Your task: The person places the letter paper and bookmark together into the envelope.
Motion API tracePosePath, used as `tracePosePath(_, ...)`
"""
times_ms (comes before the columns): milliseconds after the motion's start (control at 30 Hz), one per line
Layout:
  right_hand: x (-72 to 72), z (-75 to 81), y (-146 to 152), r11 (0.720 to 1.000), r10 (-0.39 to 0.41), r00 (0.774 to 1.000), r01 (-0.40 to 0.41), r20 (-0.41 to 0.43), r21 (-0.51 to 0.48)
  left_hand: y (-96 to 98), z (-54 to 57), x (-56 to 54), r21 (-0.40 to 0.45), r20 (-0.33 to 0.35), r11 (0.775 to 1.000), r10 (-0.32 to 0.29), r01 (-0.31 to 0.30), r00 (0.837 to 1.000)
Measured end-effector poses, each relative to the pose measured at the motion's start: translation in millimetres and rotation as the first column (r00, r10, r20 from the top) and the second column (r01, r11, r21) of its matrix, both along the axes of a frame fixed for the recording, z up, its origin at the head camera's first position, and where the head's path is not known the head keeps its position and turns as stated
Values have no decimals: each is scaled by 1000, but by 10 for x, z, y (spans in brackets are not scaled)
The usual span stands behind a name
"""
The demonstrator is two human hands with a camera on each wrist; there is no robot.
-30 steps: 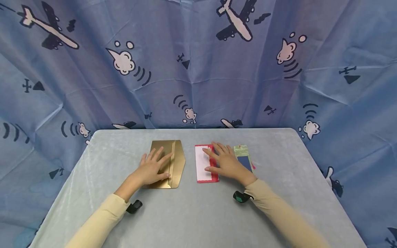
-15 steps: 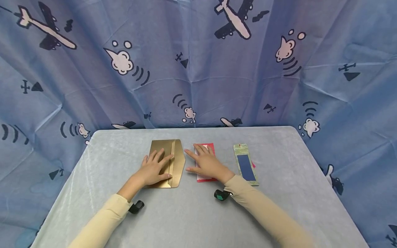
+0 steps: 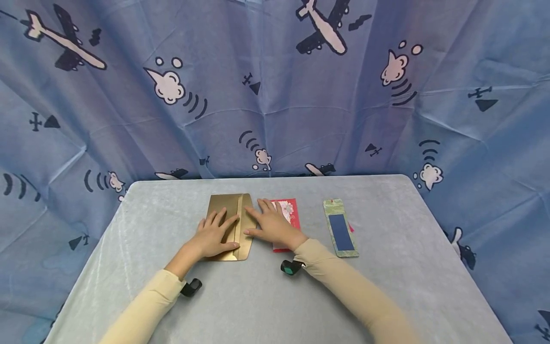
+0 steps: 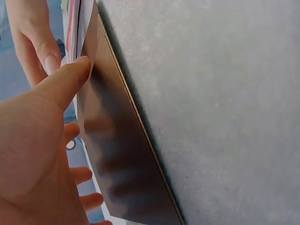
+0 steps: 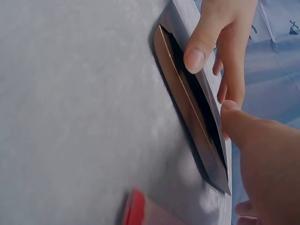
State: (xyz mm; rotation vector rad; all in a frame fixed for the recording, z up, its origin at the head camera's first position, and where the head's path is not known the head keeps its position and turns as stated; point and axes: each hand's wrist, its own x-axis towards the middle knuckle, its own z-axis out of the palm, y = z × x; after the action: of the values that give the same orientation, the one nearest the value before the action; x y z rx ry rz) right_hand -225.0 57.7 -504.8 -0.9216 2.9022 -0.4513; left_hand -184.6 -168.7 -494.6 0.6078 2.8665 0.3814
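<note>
One gold envelope [image 3: 232,235], two cards [image 3: 292,215] [image 3: 341,232]

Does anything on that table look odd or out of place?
Nothing visible looks spilled or damaged. One slight oddity: a small pink piece sticks out past the right edge of the green-bordered blue card, which lies askew; I can't tell what that piece is.

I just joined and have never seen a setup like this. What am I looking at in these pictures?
There's no machine: these are a person's bare left hand and right hand. The wide picture is taken from the head, the two close ones from each wrist. On the pale table lie a gold envelope, a red-and-white card and a green-and-blue strip. The left hand lies over the envelope; the right reaches across the card towards it. Neither plainly grips anything.
</note>
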Motion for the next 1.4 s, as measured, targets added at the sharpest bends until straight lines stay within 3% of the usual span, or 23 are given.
tracePosePath(200, -26, -17, -90, 1000, -4, 999, 4, -41, 20, 3, -3, -7, -7, 13, 1000, 4, -4, 1000)
tracePosePath(933, -88, -128, -227, 995, -57, 998, 59, -18, 75, 34, -93, -23, -6, 73, 1000, 15, -15, 997)
tracePosePath(1400, -73, -167, -270, 991, -76, 997, 78, -16, 104, 74, -44, -8, -20, 90, 999, 28, -26, 996)
